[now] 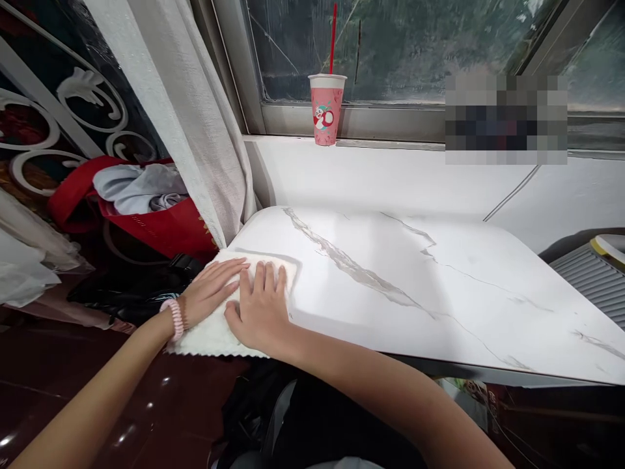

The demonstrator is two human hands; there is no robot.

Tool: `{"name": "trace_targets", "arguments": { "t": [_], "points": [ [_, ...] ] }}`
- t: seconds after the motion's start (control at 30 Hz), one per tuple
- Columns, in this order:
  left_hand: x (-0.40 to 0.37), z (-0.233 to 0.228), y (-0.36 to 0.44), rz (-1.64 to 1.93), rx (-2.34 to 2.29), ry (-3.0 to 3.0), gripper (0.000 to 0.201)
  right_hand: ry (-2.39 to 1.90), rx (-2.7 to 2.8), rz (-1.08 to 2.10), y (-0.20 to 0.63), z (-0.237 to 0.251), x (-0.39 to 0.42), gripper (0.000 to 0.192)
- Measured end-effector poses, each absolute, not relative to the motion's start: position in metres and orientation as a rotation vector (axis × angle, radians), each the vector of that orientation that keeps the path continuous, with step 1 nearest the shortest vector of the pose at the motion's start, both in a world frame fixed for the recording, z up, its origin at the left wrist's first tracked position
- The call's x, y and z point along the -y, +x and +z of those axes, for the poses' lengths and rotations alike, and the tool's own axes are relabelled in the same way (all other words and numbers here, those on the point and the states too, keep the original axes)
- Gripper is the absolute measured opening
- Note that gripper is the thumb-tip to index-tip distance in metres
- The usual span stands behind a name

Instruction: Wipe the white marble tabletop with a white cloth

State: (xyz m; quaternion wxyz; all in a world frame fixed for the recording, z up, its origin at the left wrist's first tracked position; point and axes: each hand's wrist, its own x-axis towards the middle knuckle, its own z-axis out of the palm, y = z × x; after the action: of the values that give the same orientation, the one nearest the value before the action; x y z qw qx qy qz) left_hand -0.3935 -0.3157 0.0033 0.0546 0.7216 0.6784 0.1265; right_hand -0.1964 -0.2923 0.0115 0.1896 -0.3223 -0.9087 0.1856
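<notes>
Head-worn view (forward and downward)

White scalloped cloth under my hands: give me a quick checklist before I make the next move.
1. Left hand flat on the white scalloped cloth: ok.
2. Right hand flat on it, fingers spread: ok.
3. Cloth wholly on the marble-patterned tabletop: cannot tell; it hides the edge beneath it.
4. Curtain apart from the cloth: cannot tell; its lower end meets the cloth's far corner in this view.
5. Pink cup off the tabletop: ok, upright by the window.
</notes>
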Motion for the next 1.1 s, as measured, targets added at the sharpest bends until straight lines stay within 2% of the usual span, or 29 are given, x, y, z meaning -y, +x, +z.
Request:
{"name": "trace_targets", "arguments": {
  "t": [0.6, 0.87, 1.1],
  "points": [
    [0.158, 0.007, -0.436, 0.544, -2.003, 2.121, 0.073, -1.095, 2.418, 0.332, -0.255, 0.002, 0.161, 0.052],
    [0.086, -0.006, -0.450, 0.461, -2.015, 2.237, 0.066, -1.124, 2.355, 0.281, -0.267, -0.001, 0.100, 0.047],
    [0.053, -0.006, -0.455, 0.426, -2.073, 2.241, 0.064, -1.122, 2.354, 0.254, -0.277, -0.003, 0.063, 0.044]
  ]
}}
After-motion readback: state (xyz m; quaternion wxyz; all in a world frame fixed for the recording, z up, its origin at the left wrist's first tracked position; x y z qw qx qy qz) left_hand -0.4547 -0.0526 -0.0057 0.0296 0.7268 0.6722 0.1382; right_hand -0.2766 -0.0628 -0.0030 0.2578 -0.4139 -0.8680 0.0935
